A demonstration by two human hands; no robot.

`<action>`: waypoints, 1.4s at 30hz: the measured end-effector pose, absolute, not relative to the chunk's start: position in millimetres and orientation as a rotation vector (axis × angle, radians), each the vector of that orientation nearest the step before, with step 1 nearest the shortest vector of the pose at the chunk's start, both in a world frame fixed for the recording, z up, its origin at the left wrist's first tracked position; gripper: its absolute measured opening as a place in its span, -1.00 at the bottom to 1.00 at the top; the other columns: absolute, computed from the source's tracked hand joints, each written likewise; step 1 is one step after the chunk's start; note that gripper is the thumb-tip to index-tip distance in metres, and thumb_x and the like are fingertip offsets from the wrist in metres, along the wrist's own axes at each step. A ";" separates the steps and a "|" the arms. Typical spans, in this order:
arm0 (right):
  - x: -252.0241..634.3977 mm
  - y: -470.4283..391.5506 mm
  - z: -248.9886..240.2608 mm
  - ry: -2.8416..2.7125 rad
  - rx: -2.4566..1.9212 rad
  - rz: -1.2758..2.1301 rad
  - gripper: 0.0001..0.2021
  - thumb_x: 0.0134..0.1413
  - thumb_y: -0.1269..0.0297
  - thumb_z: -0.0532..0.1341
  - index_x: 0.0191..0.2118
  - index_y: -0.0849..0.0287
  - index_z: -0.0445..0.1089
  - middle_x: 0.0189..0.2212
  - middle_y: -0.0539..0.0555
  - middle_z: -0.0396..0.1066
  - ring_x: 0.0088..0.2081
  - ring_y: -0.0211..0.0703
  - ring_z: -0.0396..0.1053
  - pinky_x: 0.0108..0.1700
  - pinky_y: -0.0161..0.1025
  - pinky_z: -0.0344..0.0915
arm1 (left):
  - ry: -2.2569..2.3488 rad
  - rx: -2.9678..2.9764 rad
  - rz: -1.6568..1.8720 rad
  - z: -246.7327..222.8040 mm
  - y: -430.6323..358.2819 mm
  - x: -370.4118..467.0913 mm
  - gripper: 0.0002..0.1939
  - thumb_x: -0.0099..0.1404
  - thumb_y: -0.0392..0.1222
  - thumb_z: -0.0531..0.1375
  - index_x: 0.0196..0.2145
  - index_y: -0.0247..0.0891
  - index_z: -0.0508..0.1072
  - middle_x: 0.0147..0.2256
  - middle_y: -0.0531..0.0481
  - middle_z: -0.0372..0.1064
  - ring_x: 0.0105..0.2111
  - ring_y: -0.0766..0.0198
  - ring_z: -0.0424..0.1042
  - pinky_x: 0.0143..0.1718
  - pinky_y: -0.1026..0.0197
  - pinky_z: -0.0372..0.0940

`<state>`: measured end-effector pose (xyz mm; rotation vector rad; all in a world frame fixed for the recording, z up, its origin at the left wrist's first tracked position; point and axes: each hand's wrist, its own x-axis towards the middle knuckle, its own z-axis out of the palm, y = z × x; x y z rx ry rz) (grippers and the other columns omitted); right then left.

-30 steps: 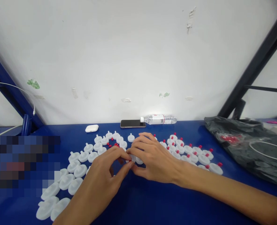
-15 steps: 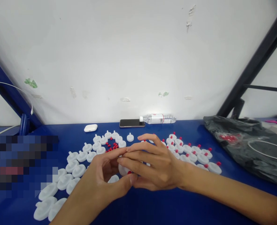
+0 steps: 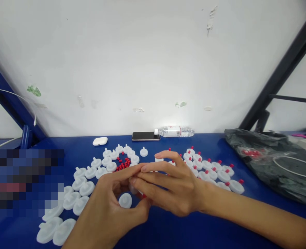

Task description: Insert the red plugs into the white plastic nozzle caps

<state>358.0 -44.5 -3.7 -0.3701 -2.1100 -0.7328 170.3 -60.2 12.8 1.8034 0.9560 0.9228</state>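
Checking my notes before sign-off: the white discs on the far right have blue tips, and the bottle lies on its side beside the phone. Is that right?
Wrong colour: the head view shows red tips on those white discs. The bottle does lie on its side beside the phone.

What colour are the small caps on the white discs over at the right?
Red; the caps show best in the head view.

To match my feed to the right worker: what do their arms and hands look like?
The left hand and right hand are ungloved, with slim fingers and no visible rings or markings. The bare, slender right forearm shows no sleeve, watch or bracelet; the little visible of the left forearm is bare too.
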 end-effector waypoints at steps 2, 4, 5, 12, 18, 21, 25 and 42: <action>357.0 -46.0 -1.4 -2.101 -0.367 -0.761 -0.79 0.30 0.48 0.15 -0.11 0.29 0.55 -0.27 0.00 0.66 -0.10 -0.21 0.49 0.04 -0.09 0.30 | 0.952 1.813 0.945 12.7 -61.5 169.4 -0.53 0.06 -0.37 0.22 -0.07 -0.18 0.64 -0.46 0.18 0.49 -0.45 0.32 0.49 -0.37 0.36 0.47; 356.5 -46.9 -0.2 -2.093 -0.364 -0.781 -0.79 0.27 0.49 0.16 -0.12 0.30 0.55 -0.28 0.00 0.66 -0.10 -0.22 0.48 0.05 -0.10 0.29 | 0.962 1.817 0.957 12.6 -62.7 169.0 -0.51 0.05 -0.37 0.21 -0.06 -0.17 0.65 -0.47 0.20 0.51 -0.45 0.32 0.51 -0.37 0.36 0.48; 356.4 -47.2 -0.2 -2.085 -0.363 -0.789 -0.80 0.26 0.49 0.17 -0.12 0.30 0.55 -0.28 0.00 0.66 -0.10 -0.22 0.48 0.05 -0.10 0.28 | 0.969 1.821 0.960 12.3 -63.1 169.1 -0.49 0.05 -0.38 0.20 -0.04 -0.16 0.64 -0.46 0.20 0.53 -0.45 0.32 0.53 -0.36 0.37 0.49; 357.5 -46.8 -5.2 -2.102 -0.401 -0.776 -0.80 0.28 0.50 0.18 -0.10 0.29 0.55 -0.28 -0.01 0.66 -0.10 -0.23 0.48 0.09 -0.09 0.25 | 1.038 1.878 1.024 5.6 -60.8 170.9 -0.43 0.06 -0.37 0.22 0.06 -0.16 0.60 -0.24 0.11 0.66 -0.31 0.26 0.64 -0.17 0.31 0.54; 361.3 -34.3 -8.9 -2.202 -0.666 -0.494 -0.81 0.36 0.28 0.26 0.01 0.18 0.50 -0.16 0.01 0.64 -0.11 -0.12 0.49 0.11 -0.02 0.24 | 1.253 1.918 0.937 4.6 -43.4 148.1 -0.44 0.31 0.11 0.23 0.21 -0.09 0.45 -0.02 -0.03 0.62 -0.10 0.12 0.62 -0.03 0.14 0.51; 368.0 -20.9 -12.2 -2.270 -0.941 -0.162 -0.77 0.27 0.22 0.35 -0.01 0.15 0.51 -0.16 0.06 0.62 -0.07 -0.06 0.49 0.09 -0.04 0.27 | 1.579 2.193 0.806 -4.6 -26.8 132.3 -0.55 0.39 0.03 0.02 0.02 -0.16 0.58 -0.07 -0.12 0.62 -0.14 -0.03 0.61 -0.07 -0.03 0.46; 379.1 -3.7 -18.5 -2.289 -1.241 0.122 -0.74 0.26 0.17 0.35 0.01 0.12 0.53 -0.04 0.12 0.59 0.05 0.07 0.46 0.12 0.02 0.30 | 1.834 2.441 0.270 -19.6 -12.8 124.6 -0.57 0.46 -0.16 -0.08 0.02 -0.13 0.56 -0.10 -0.10 0.60 -0.16 -0.04 0.59 -0.12 -0.04 0.39; 363.1 -11.9 -21.8 -2.737 -0.905 -0.223 -0.57 0.51 0.23 0.00 0.36 0.24 0.19 0.36 0.19 0.25 0.42 0.08 0.07 0.41 0.23 -0.02 | 1.799 2.664 -0.112 -15.6 -22.2 141.5 -0.65 0.48 -0.30 -0.01 -0.14 -0.17 0.59 -0.15 -0.13 0.60 -0.19 -0.08 0.63 -0.37 0.13 0.29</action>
